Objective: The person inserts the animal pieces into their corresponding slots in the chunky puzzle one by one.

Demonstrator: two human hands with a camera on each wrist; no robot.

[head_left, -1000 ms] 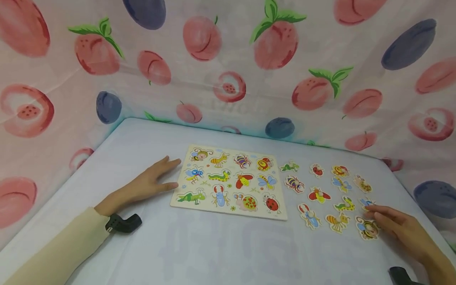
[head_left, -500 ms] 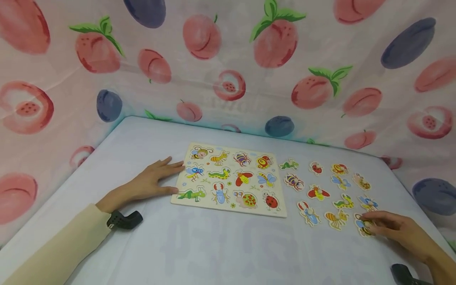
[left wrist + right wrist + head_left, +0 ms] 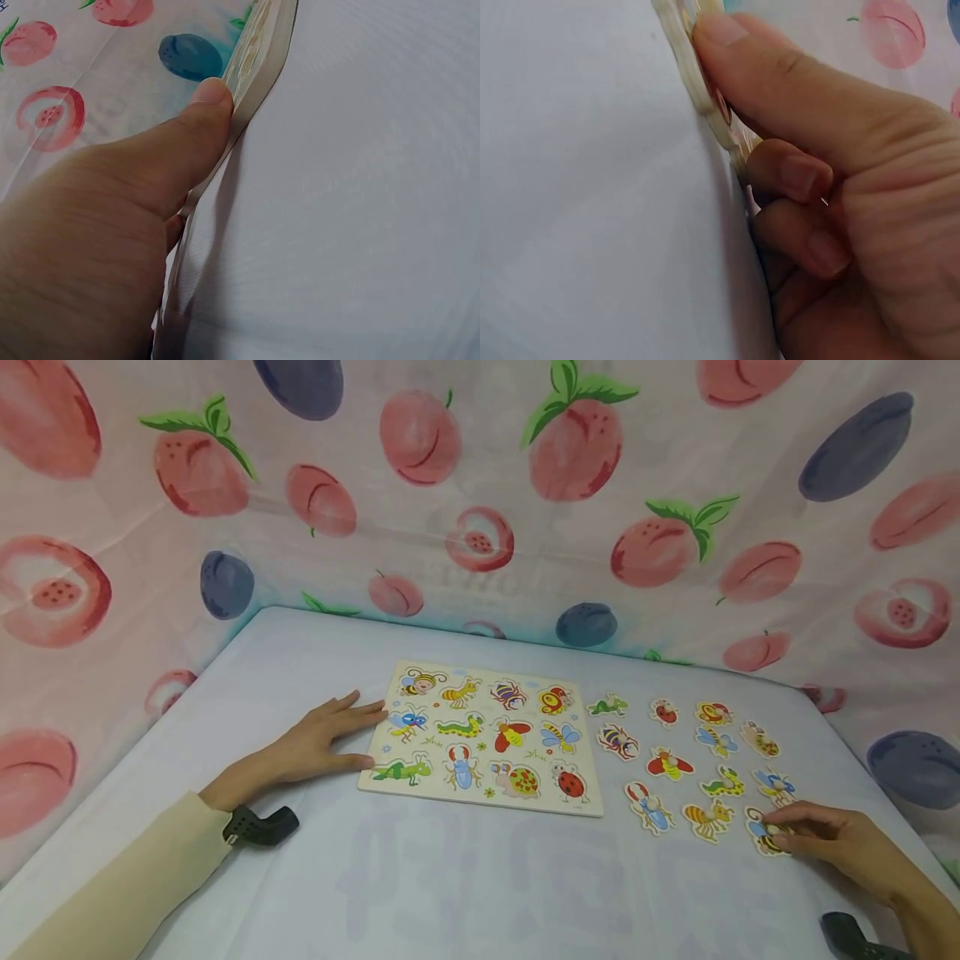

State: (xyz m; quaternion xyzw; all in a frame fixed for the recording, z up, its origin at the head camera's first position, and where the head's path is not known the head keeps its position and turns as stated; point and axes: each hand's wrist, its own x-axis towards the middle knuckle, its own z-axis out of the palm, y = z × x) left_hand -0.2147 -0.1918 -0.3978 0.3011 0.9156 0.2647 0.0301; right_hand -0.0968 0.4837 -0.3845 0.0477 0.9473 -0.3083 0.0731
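Note:
A wooden puzzle board printed with insects lies flat at the middle of the table. My left hand is spread at its left side; in the left wrist view the thumb touches the board's edge. To the right of the board lie several loose insect puzzle pieces with small knobs. My right hand pinches the bee puzzle piece between thumb and index finger, its right part hidden by the fingers. In the right wrist view the other fingers are curled beside the piece's edge.
Just behind the bee piece is a blue mosquito piece; to its left is a striped orange ant-like piece. A stag beetle piece lies nearer the board. A fruit-print cloth stands behind and beside the white table.
My right hand has moved slightly left and toward me, from beside the bee piece to its knob, and uncovered the mosquito piece. The left hand's fingers have shifted slightly onto the board's edge.

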